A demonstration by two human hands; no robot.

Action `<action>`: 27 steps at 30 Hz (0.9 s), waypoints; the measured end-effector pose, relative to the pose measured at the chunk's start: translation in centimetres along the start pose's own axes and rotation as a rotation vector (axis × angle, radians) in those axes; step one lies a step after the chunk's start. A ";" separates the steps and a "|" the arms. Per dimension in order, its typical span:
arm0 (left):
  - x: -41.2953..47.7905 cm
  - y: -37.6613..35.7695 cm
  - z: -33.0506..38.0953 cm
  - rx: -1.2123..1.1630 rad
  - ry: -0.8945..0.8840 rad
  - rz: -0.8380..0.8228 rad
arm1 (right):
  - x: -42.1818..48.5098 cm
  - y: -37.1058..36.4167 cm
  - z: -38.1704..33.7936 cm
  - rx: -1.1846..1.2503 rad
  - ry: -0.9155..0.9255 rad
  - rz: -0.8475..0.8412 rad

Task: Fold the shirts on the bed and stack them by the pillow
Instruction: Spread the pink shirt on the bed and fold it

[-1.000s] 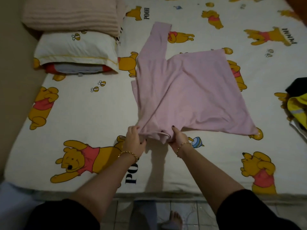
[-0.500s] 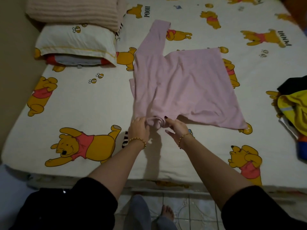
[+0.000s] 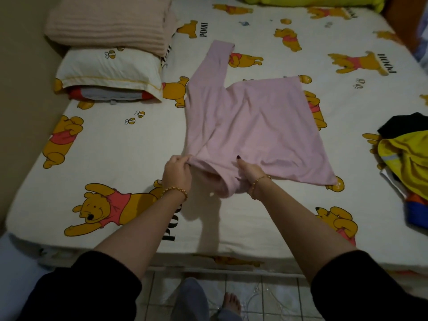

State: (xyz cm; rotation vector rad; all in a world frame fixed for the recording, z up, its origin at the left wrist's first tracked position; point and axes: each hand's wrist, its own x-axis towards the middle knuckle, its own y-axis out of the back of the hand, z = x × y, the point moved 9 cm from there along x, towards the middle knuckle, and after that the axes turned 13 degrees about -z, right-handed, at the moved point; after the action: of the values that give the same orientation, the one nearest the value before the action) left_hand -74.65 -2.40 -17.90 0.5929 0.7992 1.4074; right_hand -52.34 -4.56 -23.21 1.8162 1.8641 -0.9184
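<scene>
left hand (image 3: 177, 173), right hand (image 3: 251, 174) drawn wider apart, near edge of pink shirt (image 3: 254, 121) (bunched before) stretched between

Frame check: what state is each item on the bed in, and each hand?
pink shirt: flat on the bed, one sleeve stretched out, near edge bunched and lifted.
left hand: grips the shirt's near edge.
right hand: grips the same edge.
clothes pile: unfolded, heaped at the right.
blanket: folded, on the pillow.

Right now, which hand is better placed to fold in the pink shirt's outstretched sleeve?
Probably the left hand: it grips the pink long-sleeved shirt nearest that sleeve; the right hand holds fabric farther across.
</scene>
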 end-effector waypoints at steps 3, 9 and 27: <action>0.0 0.1 -0.1 -0.174 0.175 -0.022 | -1.6 -1.5 1.2 0.129 -0.170 -0.208; -5.6 -9.5 0.2 -1.156 0.781 -0.443 | -4.3 -0.5 3.2 0.133 -0.301 -0.321; -7.2 -8.4 2.1 -1.078 0.551 -0.275 | -11.4 4.7 -1.4 -0.705 0.477 -0.041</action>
State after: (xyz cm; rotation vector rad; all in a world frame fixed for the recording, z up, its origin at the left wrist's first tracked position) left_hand -67.66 -10.13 -22.22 -0.7304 0.3976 1.5110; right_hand -46.41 -12.20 -15.47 1.6087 2.1208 0.2053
